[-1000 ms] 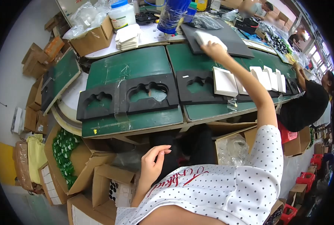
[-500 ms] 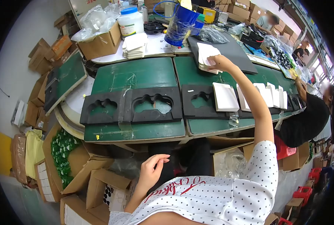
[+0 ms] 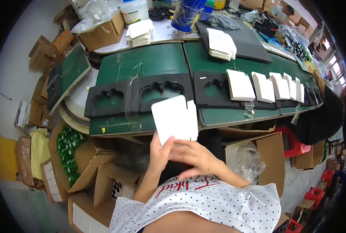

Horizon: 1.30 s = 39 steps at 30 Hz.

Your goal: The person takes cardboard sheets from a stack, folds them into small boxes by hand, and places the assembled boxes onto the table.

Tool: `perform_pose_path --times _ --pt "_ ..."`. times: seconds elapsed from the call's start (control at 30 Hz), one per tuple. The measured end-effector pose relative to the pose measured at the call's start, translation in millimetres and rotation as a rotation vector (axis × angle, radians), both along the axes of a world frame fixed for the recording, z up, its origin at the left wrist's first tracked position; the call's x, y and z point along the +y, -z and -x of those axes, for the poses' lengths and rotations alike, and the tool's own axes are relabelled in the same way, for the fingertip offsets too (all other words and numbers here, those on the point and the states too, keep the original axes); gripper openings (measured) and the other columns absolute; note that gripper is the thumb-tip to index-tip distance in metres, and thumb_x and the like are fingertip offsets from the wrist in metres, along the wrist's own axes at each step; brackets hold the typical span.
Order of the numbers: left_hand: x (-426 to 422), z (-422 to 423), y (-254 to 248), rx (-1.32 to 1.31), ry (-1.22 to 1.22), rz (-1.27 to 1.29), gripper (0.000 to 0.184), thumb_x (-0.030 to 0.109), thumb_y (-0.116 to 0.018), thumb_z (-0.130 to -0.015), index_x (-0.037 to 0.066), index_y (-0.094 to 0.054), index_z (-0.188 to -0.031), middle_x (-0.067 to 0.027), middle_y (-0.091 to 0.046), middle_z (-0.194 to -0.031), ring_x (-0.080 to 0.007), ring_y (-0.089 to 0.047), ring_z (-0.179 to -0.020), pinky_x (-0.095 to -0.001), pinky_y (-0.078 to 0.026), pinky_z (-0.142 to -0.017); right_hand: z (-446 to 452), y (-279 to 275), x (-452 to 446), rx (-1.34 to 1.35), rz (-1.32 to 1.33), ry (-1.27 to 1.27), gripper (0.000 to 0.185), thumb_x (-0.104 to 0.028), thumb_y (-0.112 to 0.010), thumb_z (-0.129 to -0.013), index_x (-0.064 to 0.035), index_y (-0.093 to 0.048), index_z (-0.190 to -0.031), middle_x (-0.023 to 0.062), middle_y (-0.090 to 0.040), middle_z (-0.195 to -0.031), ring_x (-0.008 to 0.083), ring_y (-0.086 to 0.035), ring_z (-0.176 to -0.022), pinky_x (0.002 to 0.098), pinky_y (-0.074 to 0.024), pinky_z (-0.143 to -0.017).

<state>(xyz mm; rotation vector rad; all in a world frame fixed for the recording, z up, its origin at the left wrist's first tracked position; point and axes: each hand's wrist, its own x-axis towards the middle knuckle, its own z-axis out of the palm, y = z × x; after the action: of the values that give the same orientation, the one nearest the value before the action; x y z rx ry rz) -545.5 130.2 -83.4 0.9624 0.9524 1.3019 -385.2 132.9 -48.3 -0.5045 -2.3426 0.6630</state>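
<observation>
A white card with a notched edge (image 3: 172, 118) is upright in front of my chest, its lower end between the fingers of my left hand (image 3: 159, 153). My right hand (image 3: 192, 155) lies against the card's lower edge, fingers bent; whether it grips the card is hard to see. Beyond the card, black foam frames (image 3: 132, 95) with shaped cut-outs lie along the green table (image 3: 142, 58). White folded pieces (image 3: 241, 86) stand on the frames at the right. A stack of white cards (image 3: 220, 43) rests on a dark grey sheet (image 3: 246, 42).
Another card stack (image 3: 140, 32) sits at the back beside a cardboard box of plastic bags (image 3: 101, 33) and a blue container (image 3: 186, 17). Open cartons (image 3: 91, 171) stand below the table edge. A co-worker in black (image 3: 322, 116) is at the right.
My right hand has come back from the card stack on the grey sheet to my left hand. My left hand has risen slightly and now holds a white card.
</observation>
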Motion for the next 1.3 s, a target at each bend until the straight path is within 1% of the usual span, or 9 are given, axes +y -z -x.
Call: perform_pose_path --times 0.13,0.2,0.37,0.5,0.73,0.83,1.03,1.17,1.3 --pt "-7.1 8.8 -4.8 0.179 0.066 -0.079 0.038 0.002 -0.052 -0.082 -0.005 -0.041 -0.118 -0.0091 -0.053 -0.107 -0.0126 -0.05 -0.096 -0.0255 -0.039 -0.084 6.2 12.9 -1.8 -0.071 -0.085 0.827 0.049 -0.021 -0.065 -0.072 -0.0097 -0.048 -0.117 0.0206 -0.032 -0.126 0.0401 -0.036 -0.112 0.046 -0.0286 -0.094" --pt "-11.6 12.6 -5.0 0.241 0.116 -0.063 0.036 0.001 -0.053 -0.082 -0.006 -0.044 -0.116 -0.0111 -0.055 -0.105 -0.0126 -0.051 -0.096 -0.0255 -0.04 -0.083 1.4 22.2 9.3 -0.001 0.006 0.766 0.05 -0.019 -0.066 -0.073 -0.0125 -0.048 -0.118 0.0228 -0.028 -0.128 0.0391 -0.035 -0.113 0.0448 -0.0287 -0.094" --pt "-9.5 9.0 11.6 0.311 0.058 -0.151 0.052 0.004 -0.058 -0.079 -0.006 -0.034 -0.124 -0.0181 -0.053 -0.108 -0.0204 -0.052 -0.101 -0.0297 -0.041 -0.084 -4.8 27.1 15.9 0.338 0.44 0.604 0.023 -0.013 -0.064 -0.073 -0.0067 -0.044 -0.081 0.0241 -0.028 -0.127 0.0348 -0.03 -0.12 0.0381 -0.0336 -0.089" --pt "-11.6 -2.2 -6.9 0.931 0.004 -0.533 0.091 0.018 -0.067 -0.072 -0.002 -0.003 -0.134 -0.0278 -0.032 -0.126 -0.0403 -0.043 -0.11 -0.039 -0.04 -0.087 -17.5 24.1 17.1 0.523 0.671 0.236 0.029 -0.003 -0.066 -0.068 -0.0101 -0.042 -0.084 0.0183 -0.029 -0.128 0.0278 -0.029 -0.121 0.0342 -0.0312 -0.091" --pt "-14.2 -12.2 -8.3 0.575 -0.022 -0.453 0.1 0.018 -0.071 -0.066 0.0 -0.001 -0.135 -0.0276 -0.034 -0.124 -0.0384 -0.044 -0.11 -0.0387 -0.04 -0.086 -7.3 -7.8 5.5 0.969 0.817 0.229 0.057 0.004 -0.064 -0.068 -0.0104 -0.031 -0.112 0.0221 -0.03 -0.13 0.0254 -0.034 -0.118 0.0364 -0.0315 -0.094" --pt "-15.3 -14.5 -12.2 0.408 0.037 -0.376 0.099 0.015 -0.07 -0.066 0.0 -0.002 -0.135 -0.0268 -0.034 -0.124 -0.0385 -0.045 -0.109 -0.0384 -0.041 -0.086 -7.5 7.6 3.5 0.773 0.641 0.352 0.07 0.002 -0.065 -0.068 -0.0065 -0.022 -0.123 0.023 -0.031 -0.13 0.0251 -0.036 -0.116 0.0372 -0.0314 -0.095" --pt "-12.9 -20.1 -14.5 0.65 0.024 -0.509 0.088 0.012 -0.065 -0.071 -0.002 -0.006 -0.134 -0.0275 -0.038 -0.123 -0.0377 -0.048 -0.105 -0.0367 -0.043 -0.085 -7.3 12.4 -2.5 0.544 0.538 0.526 0.079 -0.011 -0.071 -0.067 -0.0021 -0.018 -0.125 0.0201 -0.032 -0.122 0.0259 -0.036 -0.114 0.0347 -0.0332 -0.093" --pt "-26.6 -20.6 -9.2 0.526 0.106 -0.432 0.066 0.007 -0.046 -0.083 -0.004 -0.006 -0.134 -0.0236 -0.036 -0.125 -0.0294 -0.043 -0.112 -0.0346 -0.036 -0.09 -4.9 7.9 -2.3 0.574 0.495 0.52 0.072 -0.007 -0.067 -0.071 -0.0025 -0.019 -0.124 0.0214 -0.035 -0.122 0.0255 -0.039 -0.113 0.0332 -0.0339 -0.093" --pt "-26.0 -29.0 -13.3 0.041 -0.084 -0.222 0.056 0.009 -0.049 -0.078 0.005 -0.023 -0.128 -0.0131 -0.038 -0.12 -0.0206 -0.036 -0.112 -0.0317 -0.026 -0.096 1.9 10.8 -4.3 0.831 0.56 0.42 0.045 0.0 -0.059 -0.077 0.001 -0.035 -0.115 0.019 -0.04 -0.122 0.0223 -0.043 -0.11 0.0308 -0.0345 -0.092"
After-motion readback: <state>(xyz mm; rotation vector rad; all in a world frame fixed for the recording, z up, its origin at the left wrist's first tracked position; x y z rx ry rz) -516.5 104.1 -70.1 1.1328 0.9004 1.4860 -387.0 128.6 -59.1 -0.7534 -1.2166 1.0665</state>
